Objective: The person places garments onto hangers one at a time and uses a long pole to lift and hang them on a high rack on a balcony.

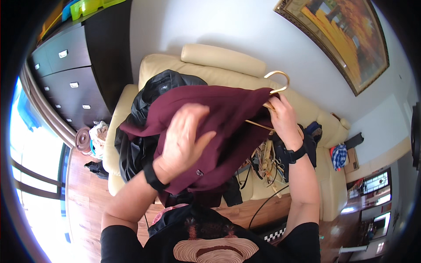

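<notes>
A maroon garment (228, 103), which looks like a jacket with a dark button, hangs from a gold-coloured hanger (287, 79) in front of me. My right hand (280, 115) is closed around the hanger just below its hook, by the garment's collar. Part of the hanger's lower bar shows inside the garment's opening. Over the left side of the cloth is my left hand (186, 133), slightly blurred, its fingers stretched out and its thumb apart. Nothing is in it; whether it touches the cloth I cannot tell.
Behind the garment stands a cream sofa (223, 59). Black shiny clothing (140, 105) is heaped on its left, with several loose hangers (265, 162) and dark clothes on its right. A dark drawer cabinet (105, 57) stands far left. A framed painting (344, 39) hangs on the wall.
</notes>
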`<state>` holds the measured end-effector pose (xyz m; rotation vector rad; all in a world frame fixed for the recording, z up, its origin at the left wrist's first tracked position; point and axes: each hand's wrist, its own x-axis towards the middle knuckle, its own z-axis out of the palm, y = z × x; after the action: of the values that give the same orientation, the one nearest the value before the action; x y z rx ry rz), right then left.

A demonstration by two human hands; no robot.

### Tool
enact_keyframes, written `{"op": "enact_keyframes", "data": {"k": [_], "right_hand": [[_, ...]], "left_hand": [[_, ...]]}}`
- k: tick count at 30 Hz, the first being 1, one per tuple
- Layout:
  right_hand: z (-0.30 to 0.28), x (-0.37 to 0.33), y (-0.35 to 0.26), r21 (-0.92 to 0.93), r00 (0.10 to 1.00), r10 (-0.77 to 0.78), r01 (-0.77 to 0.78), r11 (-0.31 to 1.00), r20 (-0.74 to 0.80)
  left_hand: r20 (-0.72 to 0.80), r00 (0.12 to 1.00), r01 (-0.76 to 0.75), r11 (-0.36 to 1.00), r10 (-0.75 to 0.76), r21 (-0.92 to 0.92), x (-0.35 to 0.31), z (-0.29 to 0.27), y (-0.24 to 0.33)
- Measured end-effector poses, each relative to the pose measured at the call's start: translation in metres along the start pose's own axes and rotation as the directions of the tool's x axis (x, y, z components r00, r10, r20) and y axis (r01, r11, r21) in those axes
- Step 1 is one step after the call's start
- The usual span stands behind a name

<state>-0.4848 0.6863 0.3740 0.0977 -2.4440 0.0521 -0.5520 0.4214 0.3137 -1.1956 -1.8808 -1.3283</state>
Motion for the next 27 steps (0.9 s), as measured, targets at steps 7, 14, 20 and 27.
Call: {"op": "enact_keyframes", "data": {"k": [7,14,20,27], "right_hand": [[-0.017,-0.002,-0.023,0.050,0.995,-0.034,0.030,0.998,0.097],[-0.052,-0.049,-0.064,-0.002,0.965,-0.096,0.099,0.995,-0.244],[0.052,-0.169,-0.089,0.609,0.753,0.640,-0.581,0.540,0.151],[0.137,-0.165,-0.115,0.843,0.675,0.549,-0.525,-0.114,0.494]], "left_hand": [[0.496,0.868,-0.047,0.996,0.006,0.070,0.044,0.004,-0.022],[0.490,0.866,0.127,0.992,-0.098,-0.026,0.046,0.001,-0.032],[0.523,0.845,0.145,0.989,-0.109,-0.028,0.057,-0.002,-0.031],[0.553,0.830,0.164,0.980,-0.075,-0.115,0.057,-0.004,-0.027]]}}
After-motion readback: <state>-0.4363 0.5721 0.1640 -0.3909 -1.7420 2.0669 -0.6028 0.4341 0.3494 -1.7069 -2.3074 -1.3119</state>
